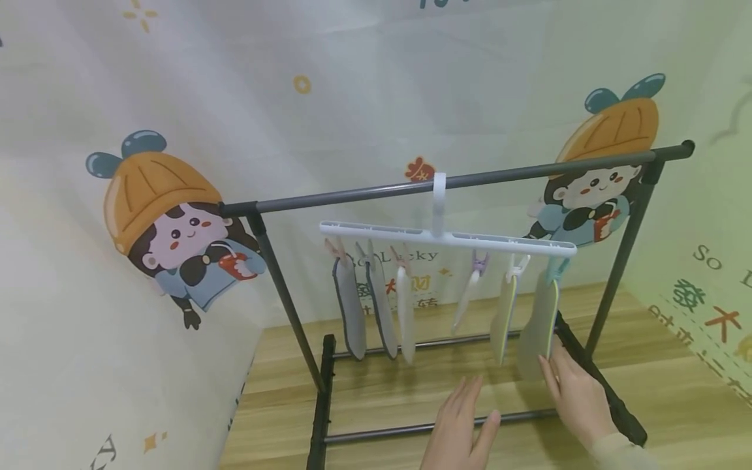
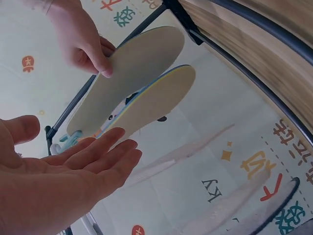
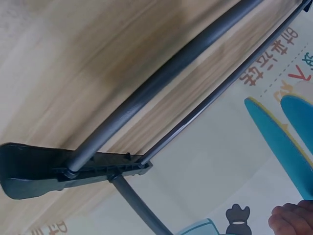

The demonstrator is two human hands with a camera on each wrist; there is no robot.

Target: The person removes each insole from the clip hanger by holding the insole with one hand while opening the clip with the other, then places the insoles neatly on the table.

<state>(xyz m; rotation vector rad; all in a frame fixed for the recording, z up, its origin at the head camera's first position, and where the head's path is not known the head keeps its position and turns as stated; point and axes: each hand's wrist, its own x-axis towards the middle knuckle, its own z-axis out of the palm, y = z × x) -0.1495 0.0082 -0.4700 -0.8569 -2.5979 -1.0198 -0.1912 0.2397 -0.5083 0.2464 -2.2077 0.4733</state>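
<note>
My right hand (image 1: 578, 395) pinches the edge of the rightmost shoe insole (image 1: 539, 326), thumb on its pale face in the left wrist view. This insole hangs from a teal clip (image 1: 557, 267) at the right end of a white clip hanger (image 1: 382, 233). In the right wrist view, insoles (image 3: 276, 142) show a blue side and yellow edge. My left hand (image 1: 461, 427) is held with fingers extended below the hanger, nothing in it. Close past its fingertips in the left wrist view is the neighbouring insole (image 2: 156, 100), which hangs from a white clip (image 1: 517, 267).
The hanger hooks over the top bar (image 1: 364, 192) of a black rack standing on a wood-grain surface (image 1: 282, 385). Several more insoles hang to the left, among them a dark-edged grey one (image 1: 350, 313) and a white one (image 1: 405, 316). Lower crossbars (image 1: 405, 431) run near my hands. A printed cloth (image 1: 352, 117) surrounds everything.
</note>
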